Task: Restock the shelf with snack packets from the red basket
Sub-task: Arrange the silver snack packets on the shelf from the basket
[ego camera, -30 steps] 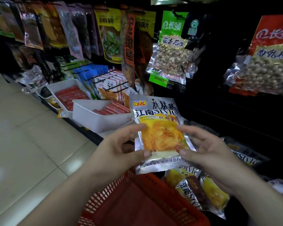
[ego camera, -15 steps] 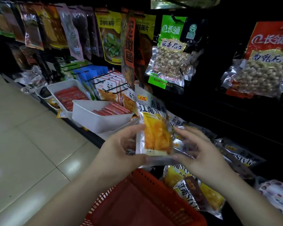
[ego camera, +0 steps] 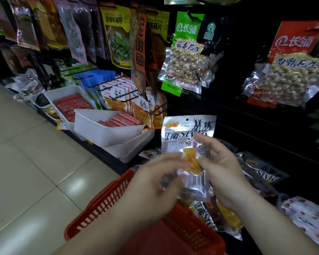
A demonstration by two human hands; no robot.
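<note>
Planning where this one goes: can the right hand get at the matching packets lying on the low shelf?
Probably yes. The shelf packets lie just beyond the right hand with nothing between, though it is busy pinching the chip packet.

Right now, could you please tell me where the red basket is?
The red basket is at the bottom centre of the head view, beneath the held snack packet, left of the low shelf's packets.
</note>
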